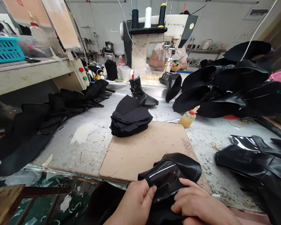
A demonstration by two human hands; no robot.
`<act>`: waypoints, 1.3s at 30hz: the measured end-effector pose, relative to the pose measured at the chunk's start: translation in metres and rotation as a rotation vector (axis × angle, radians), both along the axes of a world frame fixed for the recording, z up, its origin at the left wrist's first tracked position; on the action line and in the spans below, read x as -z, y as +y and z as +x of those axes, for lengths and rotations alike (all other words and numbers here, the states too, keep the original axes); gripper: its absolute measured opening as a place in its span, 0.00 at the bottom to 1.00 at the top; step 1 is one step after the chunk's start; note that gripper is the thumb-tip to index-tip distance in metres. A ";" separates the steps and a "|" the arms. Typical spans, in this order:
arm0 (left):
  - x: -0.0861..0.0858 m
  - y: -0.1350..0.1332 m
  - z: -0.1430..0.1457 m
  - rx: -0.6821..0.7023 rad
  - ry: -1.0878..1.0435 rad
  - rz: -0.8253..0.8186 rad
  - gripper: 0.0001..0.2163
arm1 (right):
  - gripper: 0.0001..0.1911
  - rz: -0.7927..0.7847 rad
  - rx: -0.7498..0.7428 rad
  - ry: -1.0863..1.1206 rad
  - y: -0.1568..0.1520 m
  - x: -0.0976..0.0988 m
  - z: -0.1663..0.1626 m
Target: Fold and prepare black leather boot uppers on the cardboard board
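Observation:
A shiny black boot upper point(166, 175) lies over the front edge of a tan board point(131, 156), partly on it. My left hand point(138, 200) pinches its left edge between thumb and fingers. On the right side of the upper, my right hand point(196, 200) rests with its fingers bent against the lower edge; its thumb is hidden. Black cloth hangs beneath both hands. At the back of the board sits a stack of black fabric pieces point(131, 117). A glue bottle point(188, 118) with a red cap stands at the board's far right corner.
Several black uppers are piled at right point(224, 81), with more shiny ones point(255, 165) nearer. A row of black pieces point(49, 115) runs along the left. A finished-looking boot point(142, 92) stands before a sewing machine point(140, 47). Behind it a person point(158, 57) is working.

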State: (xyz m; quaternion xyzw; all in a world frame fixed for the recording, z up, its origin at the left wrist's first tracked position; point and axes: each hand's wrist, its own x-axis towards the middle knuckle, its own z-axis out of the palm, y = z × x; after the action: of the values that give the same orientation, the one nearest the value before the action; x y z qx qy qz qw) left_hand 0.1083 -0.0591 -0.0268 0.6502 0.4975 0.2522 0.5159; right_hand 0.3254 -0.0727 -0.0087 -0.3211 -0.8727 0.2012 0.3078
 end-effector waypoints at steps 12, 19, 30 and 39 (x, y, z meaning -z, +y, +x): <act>0.004 -0.008 0.001 0.142 0.046 0.018 0.15 | 0.23 0.054 0.088 -0.305 0.002 -0.013 -0.015; 0.005 -0.013 0.001 0.169 0.045 0.010 0.14 | 0.20 0.086 0.126 -0.328 0.000 -0.005 -0.018; 0.001 -0.009 -0.001 0.125 -0.186 -0.176 0.21 | 0.16 0.084 0.075 -0.388 -0.003 0.008 -0.015; 0.003 -0.011 -0.004 0.156 -0.218 -0.183 0.22 | 0.11 0.006 0.139 -0.394 -0.006 0.007 -0.020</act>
State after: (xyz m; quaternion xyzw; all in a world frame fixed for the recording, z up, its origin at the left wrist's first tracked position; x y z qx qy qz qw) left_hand 0.1047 -0.0698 -0.0302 0.6056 0.4075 0.2342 0.6421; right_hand 0.3053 -0.0788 -0.0161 -0.4126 -0.8925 0.1102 0.1454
